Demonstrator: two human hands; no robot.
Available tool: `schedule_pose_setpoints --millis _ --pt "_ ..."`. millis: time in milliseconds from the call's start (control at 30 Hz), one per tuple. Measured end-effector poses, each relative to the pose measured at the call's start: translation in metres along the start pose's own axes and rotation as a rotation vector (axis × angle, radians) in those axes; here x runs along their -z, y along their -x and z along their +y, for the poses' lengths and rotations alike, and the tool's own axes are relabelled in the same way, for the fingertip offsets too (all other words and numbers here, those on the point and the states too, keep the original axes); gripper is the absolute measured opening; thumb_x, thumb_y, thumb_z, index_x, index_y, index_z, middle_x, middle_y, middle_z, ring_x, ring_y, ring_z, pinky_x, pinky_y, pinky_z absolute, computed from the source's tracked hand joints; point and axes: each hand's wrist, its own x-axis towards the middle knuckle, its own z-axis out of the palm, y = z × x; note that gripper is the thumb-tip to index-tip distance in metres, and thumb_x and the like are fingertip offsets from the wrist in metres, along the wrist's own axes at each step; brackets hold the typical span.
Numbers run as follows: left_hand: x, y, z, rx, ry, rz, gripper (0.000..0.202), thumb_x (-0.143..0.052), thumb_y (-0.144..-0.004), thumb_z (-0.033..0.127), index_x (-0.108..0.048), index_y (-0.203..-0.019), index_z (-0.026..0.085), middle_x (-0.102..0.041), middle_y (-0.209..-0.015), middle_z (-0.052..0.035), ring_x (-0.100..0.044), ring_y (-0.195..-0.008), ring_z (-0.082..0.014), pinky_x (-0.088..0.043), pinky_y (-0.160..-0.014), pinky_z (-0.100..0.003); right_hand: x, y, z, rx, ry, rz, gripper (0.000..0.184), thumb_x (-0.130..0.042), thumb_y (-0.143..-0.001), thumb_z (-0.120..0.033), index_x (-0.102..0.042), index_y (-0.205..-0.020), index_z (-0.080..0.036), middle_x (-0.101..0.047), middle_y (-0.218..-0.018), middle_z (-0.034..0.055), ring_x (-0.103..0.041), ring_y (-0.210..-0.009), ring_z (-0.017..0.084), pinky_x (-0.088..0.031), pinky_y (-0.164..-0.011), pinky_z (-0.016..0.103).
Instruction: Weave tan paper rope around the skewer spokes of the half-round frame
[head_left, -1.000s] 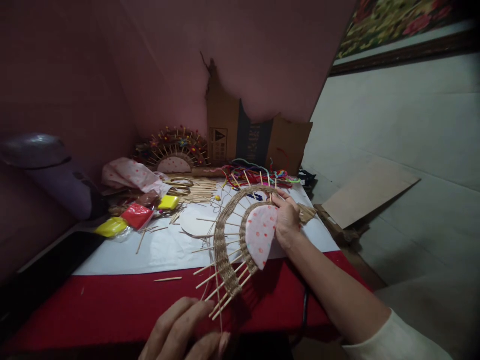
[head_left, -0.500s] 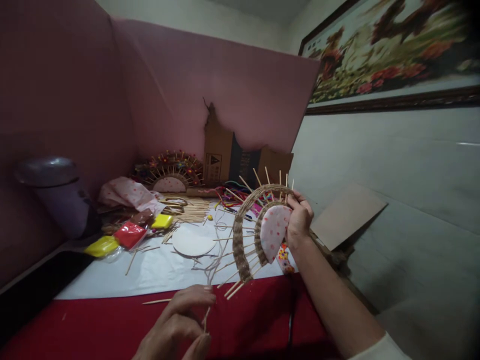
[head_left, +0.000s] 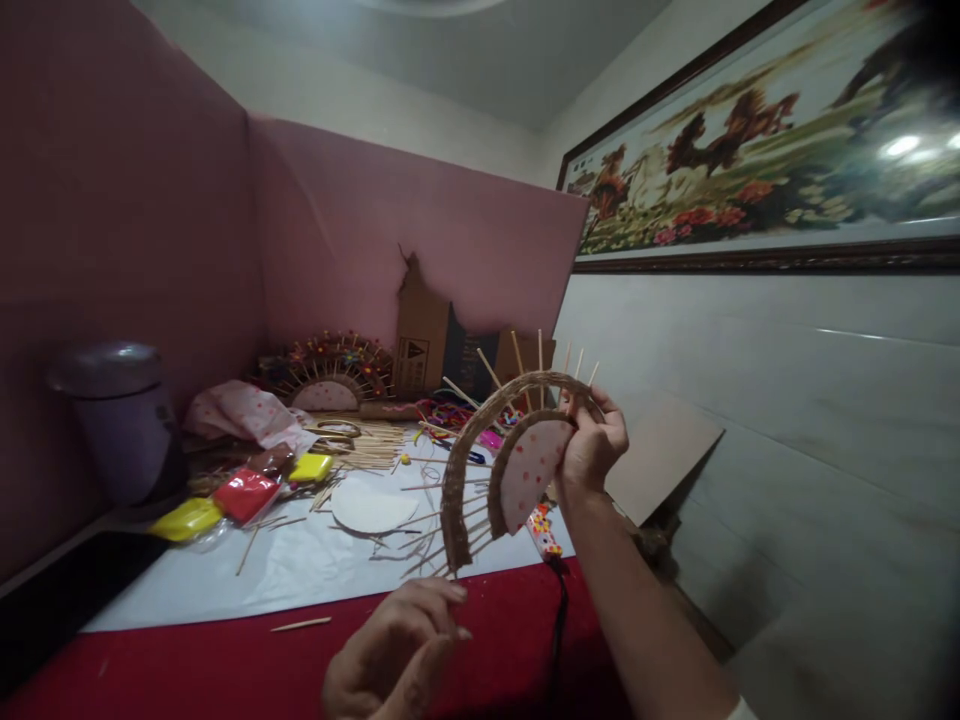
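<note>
My right hand (head_left: 592, 440) grips a fan-shaped weaving (head_left: 534, 465) by its right side. The piece has a half-disc covered in pale cloth with red dots, brown woven bands (head_left: 454, 490) around it and thin wooden sticks fanning outward. It is held up, tilted, above the table. My left hand (head_left: 401, 645) is below the lower left end of the outer band, fingers curled and pinched close to the stick ends. A thin twine showed between these fingers a moment ago; it can hardly be made out now.
A finished-looking fan with colourful flowers (head_left: 330, 375) leans at the back. Scissors (head_left: 336, 430), loose sticks (head_left: 375, 445), clay packets (head_left: 246, 494) and a white disc (head_left: 373, 505) lie on the white sheet. A lidded tumbler (head_left: 120, 425) stands left. One stick (head_left: 301, 624) lies on the red cloth.
My left hand has moved right and up to the lower end of the woven band. The fan has turned slightly in my right hand. The view has tilted upward.
</note>
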Motion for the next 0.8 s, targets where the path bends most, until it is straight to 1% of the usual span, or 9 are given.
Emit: schedule_pose_setpoints --millis 67,133,200,267,400,500,600,700,800 --pt "-0.006 0.001 -0.006 0.054 0.085 0.225 0.019 -0.062 -0.075 0.022 -0.061 -0.057 0.019 -0.058 -0.059 -0.0026 -0.058 -0.072 -0.0169 -0.048 -0.074 -0.028 0.002 0.007 0.002 -0.005 0.022 0.044 0.032 -0.065 -0.062 -0.017 -0.055 -0.092 -0.014 -0.066 -0.077 0.0018 -0.063 -0.068 0.011 -0.05 -0.073 0.029" --pt "-0.01 0.0 -0.009 0.119 0.179 0.41 0.017 -0.068 -0.07 0.024 -0.059 -0.056 0.019 -0.056 -0.061 -0.0004 -0.055 -0.068 -0.0143 -0.048 -0.067 -0.024 0.003 0.016 0.005 -0.023 0.048 0.087 0.032 -0.065 -0.062 -0.017 -0.056 -0.092 -0.013 -0.066 -0.079 0.0022 -0.063 -0.072 0.012 -0.049 -0.078 0.03" --pt "-0.011 -0.003 -0.009 0.188 0.255 0.546 0.017 -0.074 -0.062 0.026 -0.058 -0.063 0.02 -0.056 -0.068 0.0017 -0.055 -0.068 -0.0125 -0.047 -0.061 -0.02 0.004 0.025 0.009 -0.044 0.081 0.12 0.031 -0.064 -0.061 -0.018 -0.058 -0.092 -0.013 -0.066 -0.08 0.0022 -0.063 -0.075 0.013 -0.049 -0.08 0.03" --pt "-0.011 -0.007 -0.008 0.224 0.285 0.639 0.027 -0.079 -0.056 0.025 -0.057 -0.07 0.021 -0.057 -0.076 0.003 -0.056 -0.074 -0.0117 -0.047 -0.061 -0.017 0.004 0.033 0.013 -0.063 0.098 0.155 0.032 -0.065 -0.061 -0.018 -0.059 -0.092 -0.014 -0.065 -0.082 0.0022 -0.063 -0.077 0.013 -0.049 -0.079 0.03" --pt "-0.007 -0.014 -0.001 0.213 0.303 0.695 0.038 -0.081 -0.051 0.021 -0.054 -0.077 0.023 -0.057 -0.083 0.0034 -0.055 -0.081 -0.0109 -0.048 -0.066 -0.015 0.002 0.041 0.021 -0.093 0.076 0.222 0.033 -0.067 -0.06 -0.019 -0.06 -0.092 -0.015 -0.065 -0.082 0.0015 -0.062 -0.078 0.014 -0.05 -0.078 0.03" --pt "-0.003 -0.015 0.002 0.23 0.328 0.729 0.042 -0.081 -0.049 0.019 -0.053 -0.08 0.024 -0.057 -0.085 0.0038 -0.056 -0.078 -0.0107 -0.049 -0.06 -0.015 -0.002 0.042 0.026 -0.099 0.056 0.236 0.034 -0.066 -0.061 -0.02 -0.059 -0.094 -0.015 -0.064 -0.081 0.0014 -0.063 -0.077 0.014 -0.05 -0.076 0.03" --pt "0.005 -0.014 0.002 0.295 0.368 0.758 0.042 -0.081 -0.049 0.016 -0.053 -0.08 0.023 -0.058 -0.085 0.0047 -0.058 -0.069 -0.0093 -0.05 -0.054 -0.015 -0.008 0.042 0.029 -0.096 0.031 0.242 0.037 -0.066 -0.061 -0.02 -0.058 -0.097 -0.015 -0.064 -0.081 0.0015 -0.063 -0.076 0.014 -0.051 -0.075 0.03" --pt "0.016 -0.017 -0.002 0.38 0.428 0.766 0.041 -0.08 -0.05 0.012 -0.054 -0.081 0.022 -0.058 -0.084 0.005 -0.061 -0.066 -0.0082 -0.052 -0.054 -0.014 -0.016 0.048 0.028 -0.085 0.018 0.247 0.037 -0.066 -0.061 -0.021 -0.058 -0.098 -0.016 -0.064 -0.082 0.0017 -0.062 -0.075 0.014 -0.051 -0.073 0.03" --pt "0.026 -0.025 -0.006 0.509 0.443 0.725 0.04 -0.079 -0.053 0.009 -0.057 -0.084 0.019 -0.058 -0.078 0.0049 -0.06 -0.06 -0.0057 -0.051 -0.051 -0.011 -0.023 0.059 0.027 -0.082 0.027 0.238 0.036 -0.066 -0.062 -0.022 -0.058 -0.096 -0.016 -0.064 -0.085 0.0023 -0.061 -0.075 0.014 -0.05 -0.07 0.029"
